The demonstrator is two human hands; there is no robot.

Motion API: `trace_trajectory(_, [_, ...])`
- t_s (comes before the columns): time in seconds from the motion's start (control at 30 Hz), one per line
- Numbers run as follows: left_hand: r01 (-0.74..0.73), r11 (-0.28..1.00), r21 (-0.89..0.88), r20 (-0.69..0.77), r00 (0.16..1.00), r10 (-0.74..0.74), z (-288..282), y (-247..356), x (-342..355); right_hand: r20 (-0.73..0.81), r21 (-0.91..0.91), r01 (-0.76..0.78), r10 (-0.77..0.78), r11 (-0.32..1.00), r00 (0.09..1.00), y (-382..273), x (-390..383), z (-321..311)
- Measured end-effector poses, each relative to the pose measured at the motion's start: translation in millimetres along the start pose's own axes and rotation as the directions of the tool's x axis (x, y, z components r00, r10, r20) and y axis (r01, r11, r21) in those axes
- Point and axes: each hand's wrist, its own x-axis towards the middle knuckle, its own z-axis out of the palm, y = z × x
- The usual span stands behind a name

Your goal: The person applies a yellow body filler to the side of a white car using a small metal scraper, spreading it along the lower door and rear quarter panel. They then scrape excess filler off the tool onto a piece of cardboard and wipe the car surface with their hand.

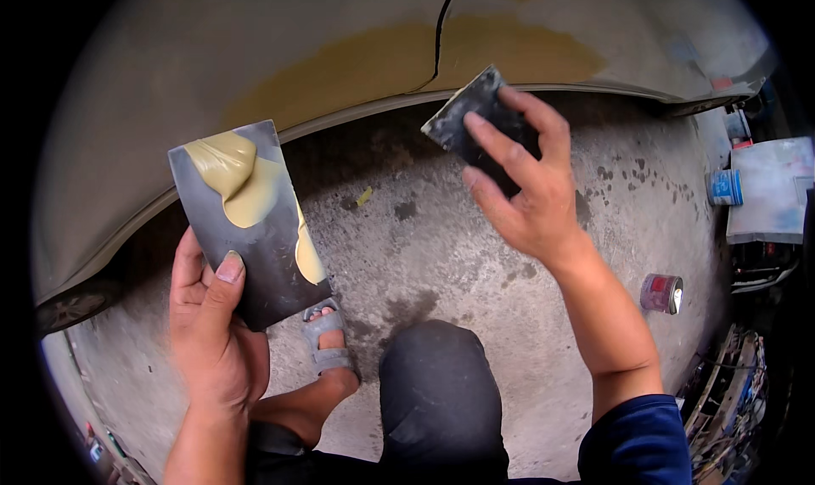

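Note:
My left hand (212, 324) grips a dark, flat rectangular mixing board (263, 264) by its lower left edge, thumb on top. A thick blob of cream-yellow body filler (229, 175) lies on the board's upper part, with another streak along its right edge. In my right hand (531, 179) is a black, flat spreader (475, 120), its edge smeared with pale filler; the fingers are spread across its face. Both tools are held apart, in front of the car body panel (356, 27). Tan-yellow filler patches (348, 69) cover the panel's lower part on both sides of a door seam.
Grey concrete floor (441, 256) with dark stains runs under the car. To the right stand a small tin (661, 294), a blue-and-white can (724, 188) and a pale board (768, 218). A pile of scrap parts (730, 400) lies lower right. My knee (441, 392) is bent below.

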Motion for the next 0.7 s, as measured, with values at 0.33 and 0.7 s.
trace_trajectory(0.33, [-0.036, 0.998, -0.049, 0.139, 0.989, 0.042, 23, 3, -8, 0.089, 0.213, -0.170, 0.154, 0.962, 0.984, -34, -48, 32])
trace_trajectory(0.7, [-0.007, 1.000, -0.006, 0.112, 0.994, 0.008, 2, -1, 1, -0.376, -0.302, -0.154, 0.031, 0.941, 0.926, 20, 36, 52])
